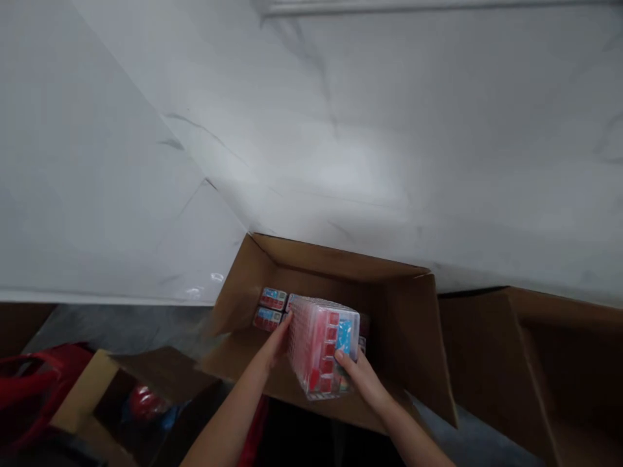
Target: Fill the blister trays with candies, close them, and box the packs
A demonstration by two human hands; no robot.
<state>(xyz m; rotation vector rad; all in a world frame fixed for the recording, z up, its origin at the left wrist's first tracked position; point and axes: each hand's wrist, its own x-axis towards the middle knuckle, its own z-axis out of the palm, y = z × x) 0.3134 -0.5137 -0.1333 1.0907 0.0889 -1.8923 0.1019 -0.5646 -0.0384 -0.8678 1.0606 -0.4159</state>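
Between my two hands is a row of clear plastic packs with red pieces and a blue label, pressed together as one block. My left hand grips its left side, fingers partly hidden behind it. On the right, my right hand has its thumb on the front pack's face. The block is held over an open cardboard box. Inside the box, at the left, sit small packs with blue and red printing; others are partly covered by the block.
White marbled panels rise behind and left of the box. To the right stands another open cardboard box. At lower left are a smaller open box holding a red round thing, and a red object of unclear kind.
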